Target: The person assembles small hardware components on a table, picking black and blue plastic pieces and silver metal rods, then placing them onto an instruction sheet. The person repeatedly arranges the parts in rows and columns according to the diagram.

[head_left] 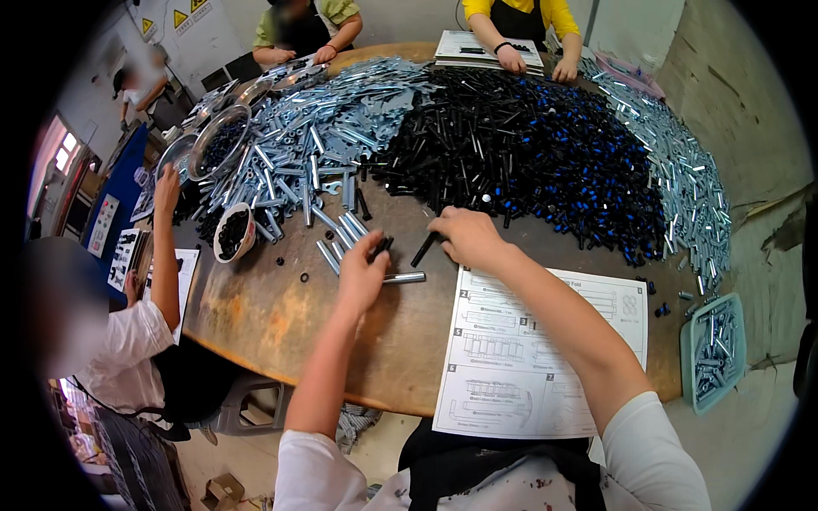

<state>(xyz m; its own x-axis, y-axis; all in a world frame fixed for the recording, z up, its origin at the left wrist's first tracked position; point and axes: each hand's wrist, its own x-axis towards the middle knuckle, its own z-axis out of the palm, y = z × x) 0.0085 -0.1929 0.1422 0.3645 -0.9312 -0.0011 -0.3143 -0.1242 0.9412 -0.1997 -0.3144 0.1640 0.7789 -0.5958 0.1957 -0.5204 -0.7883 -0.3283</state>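
Observation:
My left hand (365, 277) is closed around one or more short black bolts (383, 247), whose ends stick out past the fingers. Just right of it, my right hand (470, 238) pinches a long black bolt (423, 250) that slants down toward the tabletop. A shiny silver tube (406, 278) lies beside my left hand, partly covered by it. More silver tubes (349, 226) rest behind that hand. Beyond my right hand rises a big heap of black bolts (460, 128), with blue-tipped bolts (562, 145) mixed in toward the right. Under my right forearm lies a printed drawing sheet (511, 351).
A pile of silver tubes and flat metal parts (341, 106) covers the back left; silver pieces (690, 170) line the right rim. A white bowl (247, 243) of small black parts stands left, a green basket (740, 341) right. Co-workers sit at the left and far side.

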